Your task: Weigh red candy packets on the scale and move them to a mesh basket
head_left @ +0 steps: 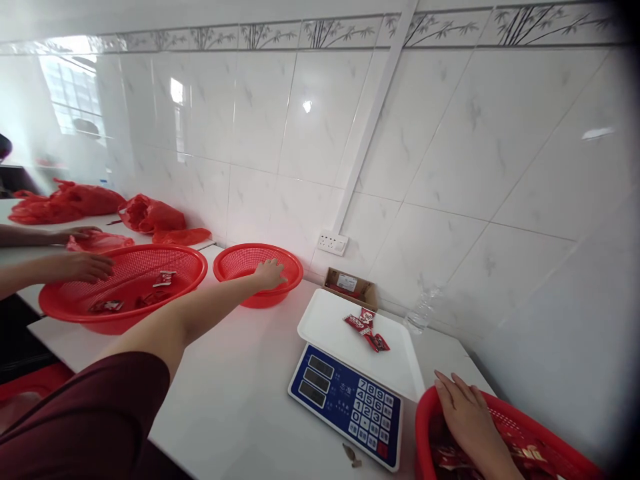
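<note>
My left hand (270,273) is stretched out over the near right side of a small red plastic basket (233,257), its thumb apart and the other fingers partly hidden. I see nothing held in it; whether it touches the rim I cannot tell. At the lower right, my right hand (465,413) lies flat with fingers extended over another red basket (425,420), on or just above red-wrapped snack packets (525,453). Between my hands stands a digital scale (345,407) with a white tray (325,317). A few red snack packets (367,327) lie on that tray.
On the left, another person's hands (85,263) are by a large red basket (195,267) with several packets. Red plastic bags (150,213) lie behind it. An open cardboard box (370,293) and a clear plastic bottle (423,310) stand along the tiled wall.
</note>
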`<action>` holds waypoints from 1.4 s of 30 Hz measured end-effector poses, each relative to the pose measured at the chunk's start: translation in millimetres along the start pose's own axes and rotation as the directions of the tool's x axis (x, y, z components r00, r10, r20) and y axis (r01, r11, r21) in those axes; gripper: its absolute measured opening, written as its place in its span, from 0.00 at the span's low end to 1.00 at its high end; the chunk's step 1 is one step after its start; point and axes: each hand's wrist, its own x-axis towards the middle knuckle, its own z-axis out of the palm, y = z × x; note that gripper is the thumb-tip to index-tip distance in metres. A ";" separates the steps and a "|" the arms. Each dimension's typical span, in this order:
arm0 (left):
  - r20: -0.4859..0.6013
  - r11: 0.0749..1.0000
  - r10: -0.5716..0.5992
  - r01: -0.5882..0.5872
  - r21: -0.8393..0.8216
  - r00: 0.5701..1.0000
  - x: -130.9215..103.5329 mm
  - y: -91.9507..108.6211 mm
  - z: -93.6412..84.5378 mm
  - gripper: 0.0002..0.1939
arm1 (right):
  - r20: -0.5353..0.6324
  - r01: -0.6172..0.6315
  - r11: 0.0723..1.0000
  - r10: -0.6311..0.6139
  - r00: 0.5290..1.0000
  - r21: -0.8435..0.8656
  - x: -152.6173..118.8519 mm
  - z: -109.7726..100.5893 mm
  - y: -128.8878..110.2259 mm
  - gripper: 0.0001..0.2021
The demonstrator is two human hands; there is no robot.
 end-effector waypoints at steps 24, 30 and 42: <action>0.247 0.889 0.457 -0.439 -0.128 0.854 1.3 223.6 103.7 0.36 | 0.075 -0.020 0.998 0.024 0.997 -0.060 3.7 -12.5 -8.1 0.22; 0.162 0.863 0.505 -0.490 -0.126 0.848 -12.3 215.4 98.3 0.23 | 0.033 0.020 0.998 -0.018 0.999 -0.063 0.1 -11.1 -6.0 0.22; -0.013 0.957 0.199 -0.197 -0.211 0.980 12.8 119.5 45.4 0.13 | -0.021 0.010 1.000 -0.009 1.000 0.025 -3.2 -2.6 -0.4 0.23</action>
